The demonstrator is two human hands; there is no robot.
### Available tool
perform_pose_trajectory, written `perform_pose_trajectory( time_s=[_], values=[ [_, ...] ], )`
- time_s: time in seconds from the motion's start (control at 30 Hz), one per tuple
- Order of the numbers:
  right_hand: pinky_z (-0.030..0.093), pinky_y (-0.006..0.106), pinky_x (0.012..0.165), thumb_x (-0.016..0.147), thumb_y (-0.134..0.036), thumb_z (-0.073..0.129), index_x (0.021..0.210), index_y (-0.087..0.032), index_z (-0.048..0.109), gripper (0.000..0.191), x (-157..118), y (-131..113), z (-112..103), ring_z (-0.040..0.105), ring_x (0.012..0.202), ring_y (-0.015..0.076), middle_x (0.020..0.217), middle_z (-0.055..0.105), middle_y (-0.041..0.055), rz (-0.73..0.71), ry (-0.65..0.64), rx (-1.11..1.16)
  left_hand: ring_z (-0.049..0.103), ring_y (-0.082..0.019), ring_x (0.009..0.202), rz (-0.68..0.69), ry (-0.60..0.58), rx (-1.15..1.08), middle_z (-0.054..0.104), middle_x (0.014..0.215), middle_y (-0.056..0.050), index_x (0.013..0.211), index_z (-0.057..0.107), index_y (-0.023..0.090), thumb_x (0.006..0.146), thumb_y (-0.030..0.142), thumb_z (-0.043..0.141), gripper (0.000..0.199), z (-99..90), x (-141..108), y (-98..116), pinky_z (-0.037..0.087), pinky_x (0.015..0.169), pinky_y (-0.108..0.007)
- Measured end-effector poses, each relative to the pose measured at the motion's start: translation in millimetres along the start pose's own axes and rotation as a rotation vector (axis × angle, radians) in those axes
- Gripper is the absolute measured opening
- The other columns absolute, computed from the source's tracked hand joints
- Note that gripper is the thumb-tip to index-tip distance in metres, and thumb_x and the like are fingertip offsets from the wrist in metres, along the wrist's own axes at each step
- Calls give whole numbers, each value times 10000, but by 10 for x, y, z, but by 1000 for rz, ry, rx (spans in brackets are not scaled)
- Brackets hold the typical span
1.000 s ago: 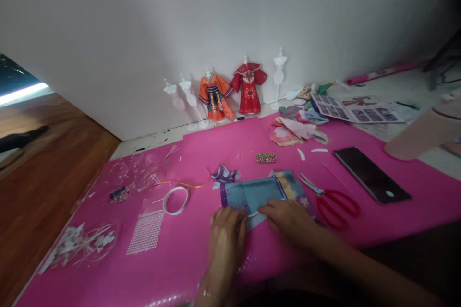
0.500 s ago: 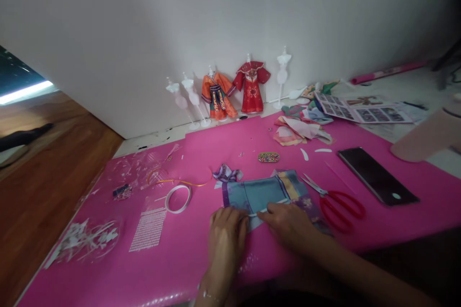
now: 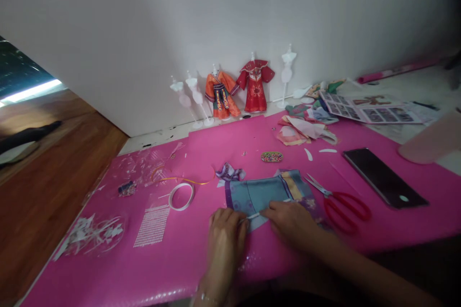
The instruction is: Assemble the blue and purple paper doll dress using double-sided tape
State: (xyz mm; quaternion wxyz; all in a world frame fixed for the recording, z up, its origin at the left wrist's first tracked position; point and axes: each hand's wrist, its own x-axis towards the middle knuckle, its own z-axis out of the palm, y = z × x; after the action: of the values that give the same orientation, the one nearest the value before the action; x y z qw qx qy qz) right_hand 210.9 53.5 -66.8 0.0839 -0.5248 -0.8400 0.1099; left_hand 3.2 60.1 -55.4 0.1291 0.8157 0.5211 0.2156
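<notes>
A blue and purple piece of doll-clothes fabric (image 3: pixel 264 192) lies flat on the pink table cover, with a yellow band at its right part. A narrow white strip (image 3: pixel 254 215) runs along its near edge. My left hand (image 3: pixel 226 232) has its fingers bent and pressed together on the strip's left end. Farther right along the same edge, my right hand (image 3: pixel 293 223) pinches the strip against the fabric. A short stretch of strip shows between the fingertips. Red-handled scissors (image 3: pixel 342 206) lie right of the fabric, blades slightly apart.
A tape roll (image 3: pixel 181 196), a bead sheet (image 3: pixel 151 226) and a bag of white scraps (image 3: pixel 97 235) lie to the left. At the right is a phone (image 3: pixel 383 177). Behind stand several small mannequins, two wearing an orange dress (image 3: pixel 222 96) and a red dress (image 3: pixel 256 86).
The whole view has shifted slightly. The gap between my fingertips has widened a little, baring more of the white strip. The fabric lies as before.
</notes>
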Motion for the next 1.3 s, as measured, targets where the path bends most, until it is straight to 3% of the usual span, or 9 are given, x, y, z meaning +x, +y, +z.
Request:
perform_pose_trajectory(
  time_s=[0.3, 0.6, 1.07, 1.3],
  values=[
    [327, 288, 585, 835, -102, 500, 1114, -257, 669, 362, -5, -7, 19, 640, 739, 183, 913, 692, 34, -18, 2, 37, 581, -249, 805, -20, -21, -8, 669, 785, -37, 827, 674, 213, 867, 172, 607, 88, 22, 12, -16, 411, 766, -398],
    [308, 285, 557, 835, -98, 488, 1147, -261, 667, 395, -15, -30, 30, 626, 698, 183, 850, 679, 44, -42, -9, -15, 620, -234, 797, -62, -33, -47, 670, 780, -36, 823, 675, 209, 882, 177, 558, 134, 11, 11, -5, 428, 804, -409],
    [301, 299, 528, 858, -79, 475, 1058, -181, 673, 300, 8, -109, 20, 635, 705, 211, 838, 674, 96, -70, -32, -77, 625, -225, 781, -114, -47, -73, 656, 793, -47, 854, 678, 199, 871, 145, 559, 131, -13, -2, 10, 465, 749, -364],
    [307, 279, 539, 845, -119, 497, 1091, -254, 685, 338, 25, -19, 17, 615, 664, 168, 823, 674, 37, -46, -15, -12, 626, -229, 780, -113, -52, -69, 646, 770, -48, 799, 682, 203, 869, 146, 548, 161, -27, -9, 12, 466, 739, -358]
  ],
)
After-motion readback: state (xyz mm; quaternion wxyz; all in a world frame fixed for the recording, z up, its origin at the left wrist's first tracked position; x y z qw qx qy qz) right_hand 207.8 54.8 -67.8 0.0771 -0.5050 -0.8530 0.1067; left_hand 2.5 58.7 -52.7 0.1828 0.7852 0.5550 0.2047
